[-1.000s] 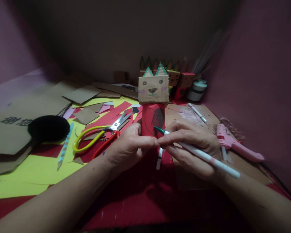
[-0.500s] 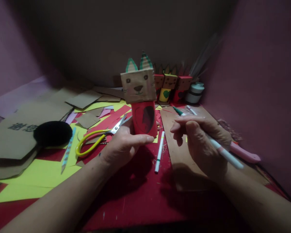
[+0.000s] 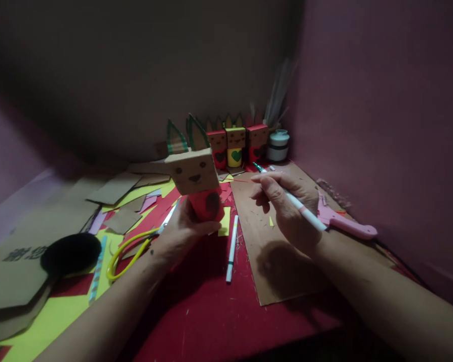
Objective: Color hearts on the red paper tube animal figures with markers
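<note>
A cardboard animal figure (image 3: 194,173) with a box head, green-edged pointed ears, a drawn face and a red body is held in my left hand (image 3: 183,229). My thumb lies across the base of its body. The figure's head leans forward, and a dark patch marks its front. My right hand (image 3: 290,206) is closed around a white marker (image 3: 305,216) whose green tip points up and left, apart from the figure. A second white marker (image 3: 232,249) lies on the red table between my hands. Yellow-handled scissors (image 3: 130,256) lie partly behind my left wrist.
Several similar figures (image 3: 234,146) stand at the back beside a pale blue jar (image 3: 278,146). A pink glue gun (image 3: 343,221) lies right of a cardboard sheet (image 3: 264,281). Paper scraps, a striped pencil (image 3: 98,269) and a black round object (image 3: 71,253) fill the left side.
My left hand has lowered the figure, and its head now tilts forward so the top shows. My right hand still grips the marker. The camera view has shifted right and up.
</note>
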`<state>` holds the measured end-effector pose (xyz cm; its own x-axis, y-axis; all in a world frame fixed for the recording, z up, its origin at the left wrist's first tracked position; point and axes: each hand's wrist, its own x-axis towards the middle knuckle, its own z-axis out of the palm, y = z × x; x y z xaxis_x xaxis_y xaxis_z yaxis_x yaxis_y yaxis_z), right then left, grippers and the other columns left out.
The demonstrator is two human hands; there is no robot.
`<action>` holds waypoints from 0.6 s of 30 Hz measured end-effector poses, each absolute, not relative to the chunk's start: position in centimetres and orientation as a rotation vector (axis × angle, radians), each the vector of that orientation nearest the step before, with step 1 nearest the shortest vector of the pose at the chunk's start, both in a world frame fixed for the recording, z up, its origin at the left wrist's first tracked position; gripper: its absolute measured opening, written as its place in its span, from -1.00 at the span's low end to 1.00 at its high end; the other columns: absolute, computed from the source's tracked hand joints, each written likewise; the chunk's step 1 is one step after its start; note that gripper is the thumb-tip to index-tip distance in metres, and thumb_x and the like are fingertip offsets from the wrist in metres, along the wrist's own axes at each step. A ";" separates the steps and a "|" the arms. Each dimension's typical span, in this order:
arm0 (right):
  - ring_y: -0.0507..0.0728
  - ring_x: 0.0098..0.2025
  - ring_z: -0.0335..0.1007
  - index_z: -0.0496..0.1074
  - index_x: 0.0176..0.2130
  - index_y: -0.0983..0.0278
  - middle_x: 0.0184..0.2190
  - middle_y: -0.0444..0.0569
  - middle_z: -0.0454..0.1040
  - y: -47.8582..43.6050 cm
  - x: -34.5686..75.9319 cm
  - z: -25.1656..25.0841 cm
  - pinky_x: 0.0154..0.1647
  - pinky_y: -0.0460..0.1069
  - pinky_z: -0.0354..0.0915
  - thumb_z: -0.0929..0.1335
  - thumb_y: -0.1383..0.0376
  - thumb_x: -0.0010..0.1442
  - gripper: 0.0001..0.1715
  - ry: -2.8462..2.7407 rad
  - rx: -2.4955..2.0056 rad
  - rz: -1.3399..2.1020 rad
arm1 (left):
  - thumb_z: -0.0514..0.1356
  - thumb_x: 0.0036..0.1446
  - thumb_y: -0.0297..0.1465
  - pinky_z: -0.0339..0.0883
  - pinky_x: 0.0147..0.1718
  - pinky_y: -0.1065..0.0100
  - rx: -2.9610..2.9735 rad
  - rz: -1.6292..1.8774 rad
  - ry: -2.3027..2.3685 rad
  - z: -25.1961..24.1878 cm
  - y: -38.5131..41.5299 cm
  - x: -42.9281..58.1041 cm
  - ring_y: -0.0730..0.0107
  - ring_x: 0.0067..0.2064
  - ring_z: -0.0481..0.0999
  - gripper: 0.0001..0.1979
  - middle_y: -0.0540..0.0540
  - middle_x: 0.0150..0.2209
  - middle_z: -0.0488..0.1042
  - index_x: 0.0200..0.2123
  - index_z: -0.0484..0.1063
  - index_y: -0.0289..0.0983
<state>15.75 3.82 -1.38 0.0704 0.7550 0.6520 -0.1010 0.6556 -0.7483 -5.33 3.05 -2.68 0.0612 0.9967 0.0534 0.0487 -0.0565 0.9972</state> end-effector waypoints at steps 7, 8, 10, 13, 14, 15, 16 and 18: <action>0.10 -0.15 0.53 0.56 -0.11 0.10 -0.19 -0.12 0.61 5.9 16.6 -1.2 -0.04 0.08 0.45 0.39 0.28 0.35 -0.86 -1.206 -0.638 0.420 | 0.54 -0.30 -0.44 0.45 -0.01 0.07 1.393 1.068 0.992 -2.8 7.1 0.7 0.01 -0.01 0.55 -0.32 -0.20 -0.06 0.57 -0.04 0.41 -0.28; 0.12 -0.08 0.53 0.55 -0.08 0.08 -0.13 -0.11 0.61 6.2 16.8 -1.2 0.02 0.10 0.45 0.39 0.29 0.34 -0.83 -1.193 -0.629 0.405 | 0.53 -0.29 -0.45 0.44 0.02 0.06 1.408 1.070 0.983 -3.1 7.7 1.3 0.00 0.01 0.54 -0.33 -0.21 -0.03 0.56 -0.04 0.40 -0.28; 0.14 0.02 0.52 0.53 -0.03 0.06 -0.06 -0.10 0.59 6.7 17.0 -1.3 0.08 0.12 0.43 0.39 0.29 0.32 -0.77 -1.200 -0.622 0.406 | 0.52 -0.30 -0.42 0.42 0.06 0.04 1.433 1.078 0.960 -3.8 8.6 2.4 -0.04 0.07 0.51 -0.29 -0.21 0.01 0.54 -0.01 0.38 -0.26; 0.18 0.04 0.51 0.50 0.02 0.05 0.00 -0.07 0.57 7.0 17.3 -1.5 0.10 0.15 0.43 0.39 0.26 0.32 -0.72 -1.241 -0.624 0.442 | 0.53 -0.29 -0.38 0.42 0.06 -0.01 1.473 1.063 0.957 -4.6 9.4 3.2 -0.10 0.08 0.50 -0.28 -0.22 0.01 0.54 -0.01 0.37 -0.27; 0.19 0.04 0.51 0.49 0.04 0.06 0.02 -0.05 0.56 7.0 17.4 -1.6 0.10 0.17 0.42 0.39 0.24 0.32 -0.72 -1.258 -0.631 0.453 | 0.53 -0.28 -0.37 0.43 0.05 -0.03 1.486 1.052 0.961 -4.8 9.6 3.4 -0.11 0.07 0.51 -0.29 -0.23 0.00 0.54 -0.01 0.38 -0.27; 0.21 0.03 0.51 0.49 0.04 0.06 0.03 -0.03 0.55 6.9 17.5 -1.6 0.10 0.19 0.42 0.39 0.23 0.32 -0.71 -1.274 -0.644 0.452 | 0.52 -0.29 -0.38 0.43 0.05 -0.05 1.499 1.042 0.966 -5.1 9.8 3.5 -0.12 0.07 0.51 -0.30 -0.23 -0.01 0.55 -0.02 0.38 -0.27; 0.22 0.03 0.50 0.49 0.05 0.07 0.03 -0.01 0.54 6.8 17.5 -1.6 0.10 0.20 0.42 0.39 0.21 0.32 -0.70 -1.287 -0.665 0.439 | 0.52 -0.30 -0.40 0.43 0.05 -0.07 1.512 1.031 0.975 -5.3 10.1 3.6 -0.13 0.06 0.52 -0.31 -0.23 -0.02 0.55 -0.03 0.40 -0.27; 0.23 0.01 0.49 0.49 0.05 0.08 0.02 0.00 0.53 6.7 17.6 -1.6 0.11 0.22 0.41 0.39 0.20 0.31 -0.69 -1.306 -0.721 0.394 | 0.52 -0.34 -0.46 0.40 0.07 -0.11 1.546 1.011 1.001 -5.7 10.5 3.6 -0.17 0.07 0.51 -0.33 -0.22 -0.05 0.56 -0.06 0.43 -0.28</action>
<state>17.59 6.67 -1.65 0.2397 0.6401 0.7300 0.1295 0.7241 -0.6774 3.61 10.47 -5.65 0.3095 0.9431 0.1217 0.1129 -0.1635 0.9801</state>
